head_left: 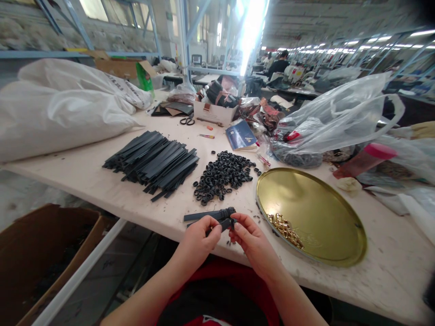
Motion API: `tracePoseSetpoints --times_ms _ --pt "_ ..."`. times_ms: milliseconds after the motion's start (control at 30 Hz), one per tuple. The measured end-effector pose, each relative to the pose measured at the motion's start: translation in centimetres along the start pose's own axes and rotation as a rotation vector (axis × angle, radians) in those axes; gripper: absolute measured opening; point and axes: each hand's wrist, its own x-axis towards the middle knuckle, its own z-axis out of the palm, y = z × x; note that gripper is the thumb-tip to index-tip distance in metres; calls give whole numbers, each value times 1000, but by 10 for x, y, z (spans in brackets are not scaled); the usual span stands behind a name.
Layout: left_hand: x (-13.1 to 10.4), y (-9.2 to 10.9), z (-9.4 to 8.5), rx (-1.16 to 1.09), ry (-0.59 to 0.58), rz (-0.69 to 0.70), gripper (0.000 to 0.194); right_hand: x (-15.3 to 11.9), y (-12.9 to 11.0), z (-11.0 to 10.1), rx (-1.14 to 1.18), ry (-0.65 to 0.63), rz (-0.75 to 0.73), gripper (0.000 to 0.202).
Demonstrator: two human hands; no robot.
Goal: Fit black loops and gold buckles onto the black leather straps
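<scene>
Near the table's front edge, my left hand (203,234) pinches a short dark strap (224,224). My right hand (247,232) is closed at the strap's other end, on a small black piece that looks like a loop. Just behind the hands lie a few finished-looking dark straps (204,216). A heap of small black loops (226,174) sits beyond them. To its left is a large pile of flat dark strips (151,160). On the right, gold metal buckles (285,230) lie in a round gold tray (316,199).
A white sack (64,106) covers the back left. Scissors (187,119), a blue booklet (241,135) and a white box (214,112) stand farther back. Plastic bags (306,136) and a pink-lidded container (365,160) are at right. A cardboard box (50,253) is below left.
</scene>
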Motion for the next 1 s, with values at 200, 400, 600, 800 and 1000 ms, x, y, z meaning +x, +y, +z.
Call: tracePoseSetpoints --times_ms 200,400,600,800,1000 --pt "2 -9 10 -41 -61 6 22 -4 0 1 -223 3 -50 29" --pt "-5 1 7 16 -84 118 19 -7 3 0 -206 18 -18 27" --pt "-11 0 8 -134 -133 106 23 -14 5 2 -114 44 1 23" --pt "-12 -5 8 -71 -63 38 18 -23 2 7 6 26 -27 39" --pt "-14 3 4 135 -41 26 13 -24 7 4 156 -95 190 26"
